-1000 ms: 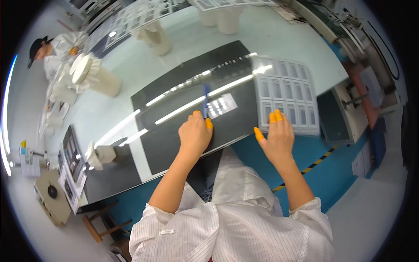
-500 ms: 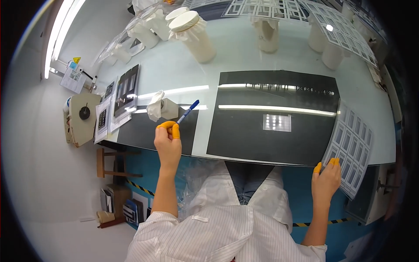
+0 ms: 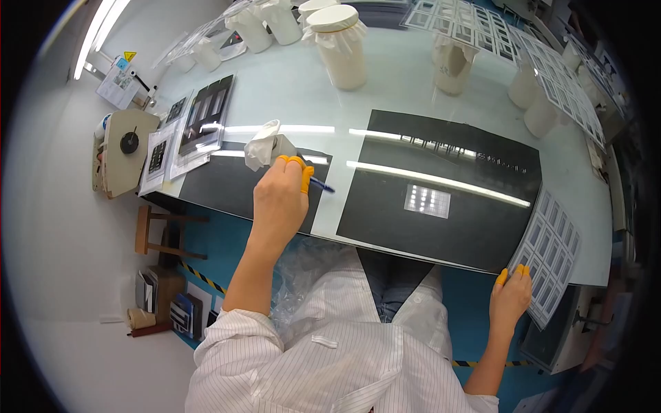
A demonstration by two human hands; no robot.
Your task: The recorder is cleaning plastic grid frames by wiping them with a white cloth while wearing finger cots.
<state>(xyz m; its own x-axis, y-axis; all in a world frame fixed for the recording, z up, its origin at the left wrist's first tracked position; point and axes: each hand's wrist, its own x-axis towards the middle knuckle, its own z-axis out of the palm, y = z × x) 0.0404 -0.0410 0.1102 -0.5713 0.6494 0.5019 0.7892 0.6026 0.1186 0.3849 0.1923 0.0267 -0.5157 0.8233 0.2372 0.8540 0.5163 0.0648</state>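
Observation:
My left hand [image 3: 281, 196], with yellow finger covers, is closed around a blue pen [image 3: 321, 184] that points out to the right. It hovers over a smaller black mat [image 3: 224, 177], right by a small pale container [image 3: 284, 146] topped with crumpled white cloth [image 3: 261, 146]; the hand hides part of the container. At the table's front right, my right hand [image 3: 511, 296] pinches the near left edge of a sheet with rows of rectangular frames [image 3: 551, 241]. A small clear piece with a dotted pattern [image 3: 427, 201] rests on the large black mat [image 3: 441, 230].
White jars with cloth-covered tops [image 3: 341, 58] stand at the back. Patterned sheets [image 3: 468, 31] lie across more jars at the far right. Dark printed cards [image 3: 205, 117] lie at the left, beside a beige device [image 3: 127, 155]. A wooden stool [image 3: 143, 230] stands below the table.
My left hand has moved forward beside the pale container, and the pen has turned from pointing up to pointing down and right. The right hand keeps its place at the sheet. The view has shifted.

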